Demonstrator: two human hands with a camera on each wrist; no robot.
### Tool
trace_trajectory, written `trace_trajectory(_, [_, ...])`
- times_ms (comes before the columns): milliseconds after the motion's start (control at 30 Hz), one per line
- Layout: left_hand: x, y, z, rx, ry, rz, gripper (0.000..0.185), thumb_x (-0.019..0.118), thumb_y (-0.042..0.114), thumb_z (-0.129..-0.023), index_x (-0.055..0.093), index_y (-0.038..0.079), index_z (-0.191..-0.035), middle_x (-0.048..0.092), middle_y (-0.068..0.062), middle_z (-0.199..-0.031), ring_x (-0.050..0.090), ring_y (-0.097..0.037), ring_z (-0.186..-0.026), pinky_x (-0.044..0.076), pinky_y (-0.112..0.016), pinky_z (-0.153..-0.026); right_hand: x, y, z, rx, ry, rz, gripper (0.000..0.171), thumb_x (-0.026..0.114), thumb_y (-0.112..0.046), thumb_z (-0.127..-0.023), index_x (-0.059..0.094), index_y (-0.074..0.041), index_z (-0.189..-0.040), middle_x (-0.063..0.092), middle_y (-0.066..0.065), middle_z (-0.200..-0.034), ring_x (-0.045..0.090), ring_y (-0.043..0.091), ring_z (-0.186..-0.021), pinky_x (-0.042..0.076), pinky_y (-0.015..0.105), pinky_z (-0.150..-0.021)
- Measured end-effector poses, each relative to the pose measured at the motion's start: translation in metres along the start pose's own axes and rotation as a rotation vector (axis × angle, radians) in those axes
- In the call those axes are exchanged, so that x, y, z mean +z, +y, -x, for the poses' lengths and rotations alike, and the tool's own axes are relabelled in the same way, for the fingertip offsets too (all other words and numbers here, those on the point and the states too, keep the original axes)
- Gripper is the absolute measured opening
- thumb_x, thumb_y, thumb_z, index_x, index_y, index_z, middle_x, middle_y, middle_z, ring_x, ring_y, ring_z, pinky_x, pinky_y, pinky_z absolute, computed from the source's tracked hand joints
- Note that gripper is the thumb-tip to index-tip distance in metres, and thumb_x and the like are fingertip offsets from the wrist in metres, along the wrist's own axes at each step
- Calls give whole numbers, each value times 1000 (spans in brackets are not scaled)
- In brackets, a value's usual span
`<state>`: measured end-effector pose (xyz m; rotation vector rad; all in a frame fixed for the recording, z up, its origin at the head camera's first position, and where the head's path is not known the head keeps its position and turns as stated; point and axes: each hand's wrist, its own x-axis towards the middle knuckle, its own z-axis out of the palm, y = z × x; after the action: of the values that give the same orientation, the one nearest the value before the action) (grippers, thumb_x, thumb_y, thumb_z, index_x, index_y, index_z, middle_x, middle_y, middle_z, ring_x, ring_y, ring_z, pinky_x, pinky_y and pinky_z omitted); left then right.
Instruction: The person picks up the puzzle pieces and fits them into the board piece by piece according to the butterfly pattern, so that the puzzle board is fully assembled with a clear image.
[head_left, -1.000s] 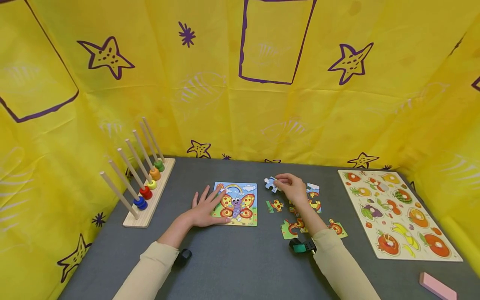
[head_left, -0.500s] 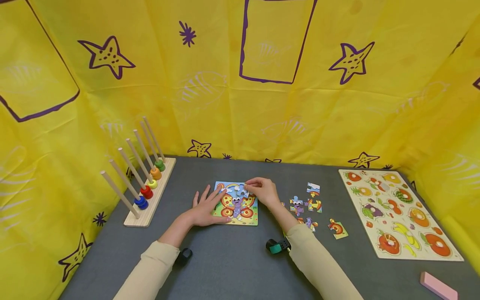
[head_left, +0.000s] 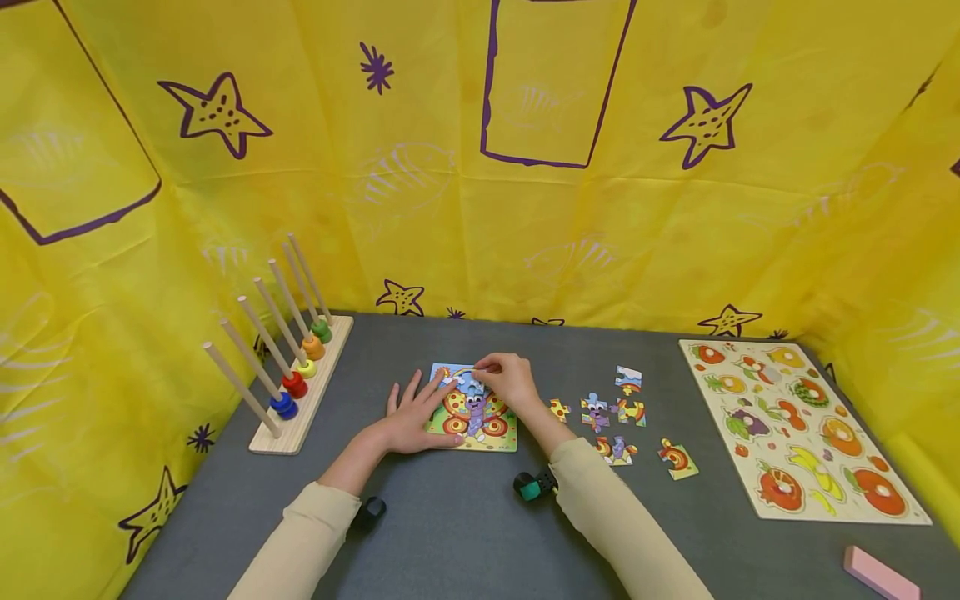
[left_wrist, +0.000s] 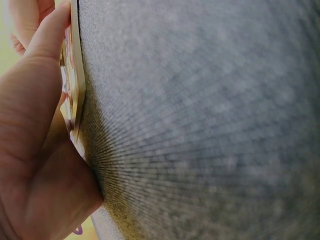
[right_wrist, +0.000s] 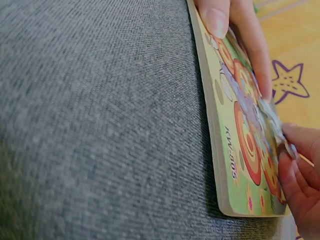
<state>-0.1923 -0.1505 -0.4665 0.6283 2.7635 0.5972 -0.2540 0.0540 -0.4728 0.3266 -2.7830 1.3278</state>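
Thumb and fingers of the right hand (head_left: 510, 381) pinch one pale-blue puzzle piece (head_left: 470, 385) by its side, probably so its shaped edges can be turned and seen. It is tilted above the twelve o'clock part of the butterfly board (head_left: 495, 443); whether its lower edge touches, I cannot tell.

The left hand (head_left: 408, 423) lies at the board's eight o'clock, fingers spread and fairly straight, thumb along the near edge and fingertips over the picture. It grasps nothing; the spread seems meant to steady the board, since a thin sheet would slide easily on the tabletop (head_left: 450, 525).

Further out, towards three o'clock, loose pieces (head_left: 595, 412) lie picture side up and mostly apart, close to the right arm, which likely makes them quick to compare and pick. Well beyond them, also near three o'clock, the fruit board (head_left: 840, 510) lies flat, with a pink block (head_left: 882, 573) at four. At nine o'clock the peg stand (head_left: 288, 440) carries coloured rings (head_left: 295, 384). Both toys seem set aside to leave elbow room around the puzzle.
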Motion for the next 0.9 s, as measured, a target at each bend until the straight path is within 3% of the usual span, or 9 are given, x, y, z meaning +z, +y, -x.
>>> trace_trajectory(233, [2,0,-1,5,-6,-31,90,57,65,-77,19,24,-148,4,-4,-154,-5,-39,-137,-2,-66,-99,2,-1,0,-25,2,48,12,70,-23,-82,73,-14,-89,65,-3,-78,52,11,-66,42,26,-58])
trace_trajectory(467, [0,1,0,16,18,-27,88,59,62,-77,22,23,-148,8,-6,-154,-4,-40,-137,-1,-66,-98,6,0,1,-84,61,70,9,70,-21,-82,73,-14,-86,62,-2,-76,50,11,-65,41,26,-58])
trace_trajectory(667, [1,0,-1,5,13,-40,89,57,64,-77,21,25,-148,7,-4,-154,-4,-39,-137,-1,-66,-99,9,1,1,-38,91,79,11,73,-23,-79,71,-13,-82,54,-1,-75,48,12,-67,41,25,-60])
trace_trajectory(900, [1,-1,-1,6,13,-40,88,58,63,-77,22,24,-148,6,-5,-154,-3,-40,-137,-1,-66,-99,12,0,2,-23,110,61,11,74,-20,-78,70,-11,-81,55,1,-76,48,12,-68,42,25,-60])
